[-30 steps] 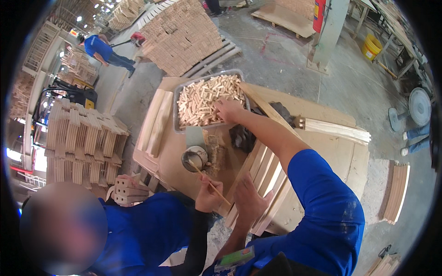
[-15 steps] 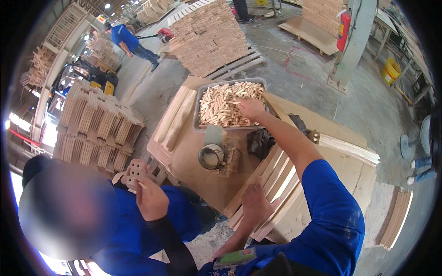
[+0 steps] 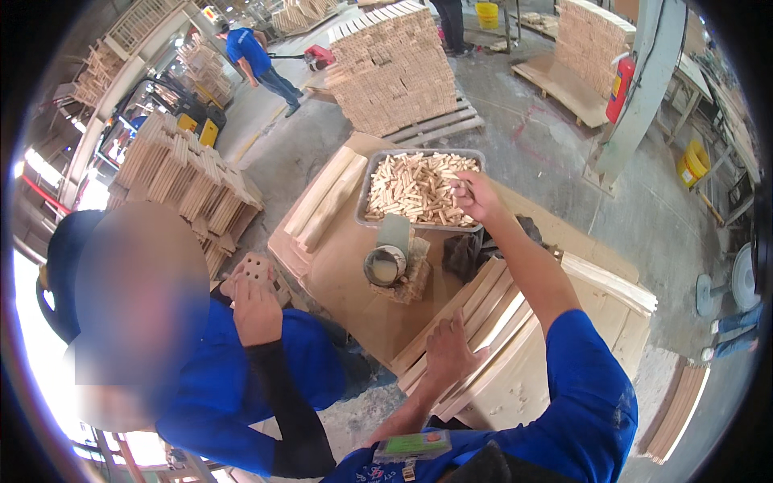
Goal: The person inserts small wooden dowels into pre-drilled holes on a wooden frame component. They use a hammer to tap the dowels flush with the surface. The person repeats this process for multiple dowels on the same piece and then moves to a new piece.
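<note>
1. Right hand [image 3: 475,197]: is reaching over the right side of the bin [image 3: 361,203], fingers curled at the wooden dowels [image 3: 415,189]; whether it is gripping one, cannot tell.
2. Left hand [image 3: 451,352]: is resting on the wooden strips [image 3: 499,318], fingers spread, thumb wide, grasping nothing visible.
3. Progress (judged): picking is appearing under way. Many loose dowels are remaining in the bin; no dowel is showing clearly on the strips.
4. Count: one bin and one cup [image 3: 373,274] are standing on the table [image 3: 338,282]; two long wooden pieces [image 3: 326,201] are lying left of the bin. Strips are overlapping, several; dowels are lying too densely to count.
</note>
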{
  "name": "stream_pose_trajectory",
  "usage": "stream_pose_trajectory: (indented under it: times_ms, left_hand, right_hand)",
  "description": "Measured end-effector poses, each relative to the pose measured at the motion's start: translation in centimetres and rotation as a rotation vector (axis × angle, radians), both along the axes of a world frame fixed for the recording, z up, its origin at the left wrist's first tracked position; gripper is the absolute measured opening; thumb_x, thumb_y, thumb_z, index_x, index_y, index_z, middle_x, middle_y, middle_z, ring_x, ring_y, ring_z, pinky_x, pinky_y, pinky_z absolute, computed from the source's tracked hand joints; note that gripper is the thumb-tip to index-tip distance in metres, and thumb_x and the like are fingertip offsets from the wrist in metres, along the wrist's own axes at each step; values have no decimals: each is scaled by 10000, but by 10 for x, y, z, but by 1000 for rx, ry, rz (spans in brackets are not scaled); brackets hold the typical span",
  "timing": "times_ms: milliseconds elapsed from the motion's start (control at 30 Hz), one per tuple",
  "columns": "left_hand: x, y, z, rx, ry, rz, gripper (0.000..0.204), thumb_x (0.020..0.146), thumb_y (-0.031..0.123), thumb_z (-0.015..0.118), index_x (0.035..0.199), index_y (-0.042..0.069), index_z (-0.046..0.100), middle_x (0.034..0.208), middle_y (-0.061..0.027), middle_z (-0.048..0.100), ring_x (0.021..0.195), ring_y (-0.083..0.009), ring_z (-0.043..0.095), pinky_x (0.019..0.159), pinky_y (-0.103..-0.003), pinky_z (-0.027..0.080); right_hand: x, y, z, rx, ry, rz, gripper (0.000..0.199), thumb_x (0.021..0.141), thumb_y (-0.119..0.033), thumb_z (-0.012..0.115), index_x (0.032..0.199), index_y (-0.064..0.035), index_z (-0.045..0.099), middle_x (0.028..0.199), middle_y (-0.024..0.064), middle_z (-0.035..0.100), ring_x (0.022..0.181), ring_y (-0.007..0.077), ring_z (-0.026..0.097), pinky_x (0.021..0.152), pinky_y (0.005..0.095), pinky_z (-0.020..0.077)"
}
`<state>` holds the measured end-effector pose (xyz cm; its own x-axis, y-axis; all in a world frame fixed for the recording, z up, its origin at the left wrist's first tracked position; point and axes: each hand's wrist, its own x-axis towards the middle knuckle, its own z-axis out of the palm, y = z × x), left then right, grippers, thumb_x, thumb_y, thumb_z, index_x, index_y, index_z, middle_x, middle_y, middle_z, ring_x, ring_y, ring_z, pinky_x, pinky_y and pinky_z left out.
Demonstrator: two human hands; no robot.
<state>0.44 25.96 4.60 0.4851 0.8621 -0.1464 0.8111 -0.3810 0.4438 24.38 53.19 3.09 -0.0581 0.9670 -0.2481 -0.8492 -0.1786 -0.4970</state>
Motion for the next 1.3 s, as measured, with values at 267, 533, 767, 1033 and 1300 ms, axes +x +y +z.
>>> stream_pose_trajectory:
  times_ms: [267,533,767,1033,1300]
  left_hand:
    - [-28,10,-3,-12,-260,12,1144,770,584,833,1579,-50,331,1388,-313,588,1283,-460,613,1095,-510,498]
    - [-20,-68,99,-253,-660,-244,1135,656,216,939,1562,-47,309,1447,-271,553,1321,-355,594,1118,-467,483]
    - [17,-155,89,-301,-687,-424,1157,617,194,949,1549,-52,308,1453,-231,510,1350,-309,558,1136,-450,464]
    - [33,-193,79,-309,-594,-595,1179,609,163,949,1564,-32,287,1438,-230,501,1325,-312,574,1110,-454,481]
    - [32,-200,96,-271,-534,-612,1096,596,222,953,1514,7,395,1360,-238,552,1266,-366,596,1058,-495,508]
  right_hand:
    - [44,-218,61,243,146,-41,42,1020,-78,645,1061,-76,653,999,111,696,713,94,583,390,172,388]
    - [80,-503,99,144,-405,-379,66,1039,-146,694,1060,-90,667,953,55,687,678,36,489,431,162,310]
    - [71,-625,196,170,-1306,-550,184,1057,-205,685,1073,-23,703,867,-11,680,705,90,575,626,275,443]
    - [76,-670,233,226,-1791,-427,185,972,-149,772,1097,-31,705,896,112,716,759,252,674,662,360,503]
    - [74,-663,230,298,-1811,-510,149,974,-108,754,1091,-32,700,896,125,721,775,269,693,659,377,505]
